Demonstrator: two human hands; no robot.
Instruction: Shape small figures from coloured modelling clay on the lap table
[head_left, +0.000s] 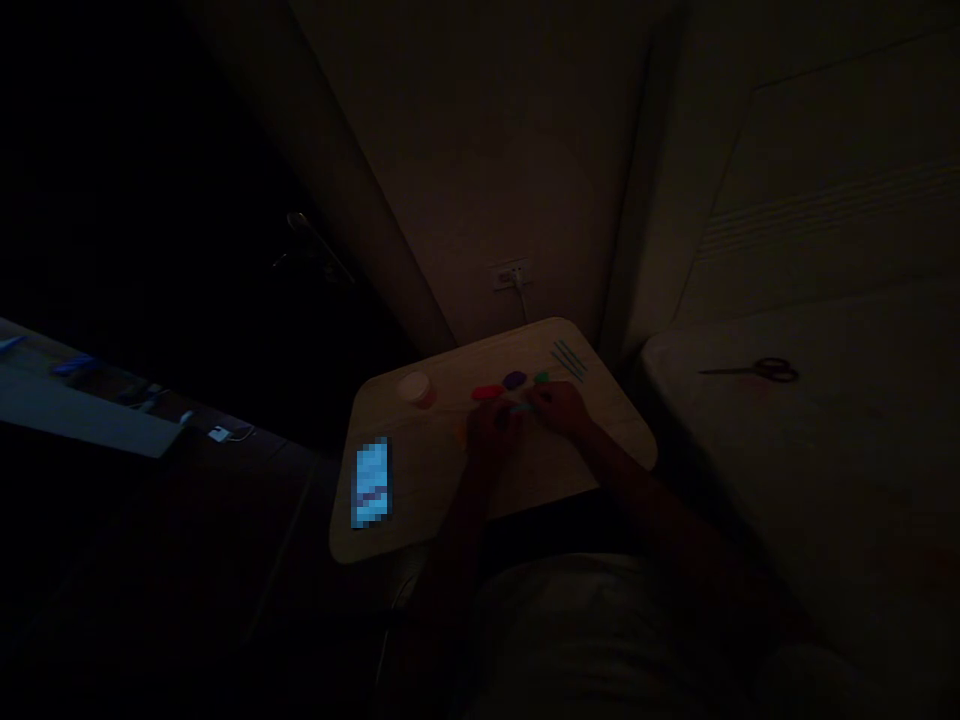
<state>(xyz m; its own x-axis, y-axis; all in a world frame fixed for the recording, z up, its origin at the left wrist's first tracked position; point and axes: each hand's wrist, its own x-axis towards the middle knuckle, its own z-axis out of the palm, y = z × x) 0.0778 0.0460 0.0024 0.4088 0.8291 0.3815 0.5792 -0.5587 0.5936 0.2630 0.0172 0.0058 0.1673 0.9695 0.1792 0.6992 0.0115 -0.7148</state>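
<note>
In the dim light, my left hand (495,425) and my right hand (561,408) meet over a small wooden-topped table (420,475). Both have curled fingers, closed on a small thin light-blue piece (521,407) between them; its exact kind is too dark to make out. Just beyond the hands lie a red lump (486,393), a purple lump (514,380) and a green lump (541,378), the green one closest to my right hand. An orange lump (461,433) shows partly beside my left hand.
Several thin sticks (570,361) lie at the table's far right. A round tub (415,389) stands at the far left, with a lit phone (372,483) nearer me. Scissors (757,371) rest on a pale surface to the right. A wall socket (511,275) holds a plug.
</note>
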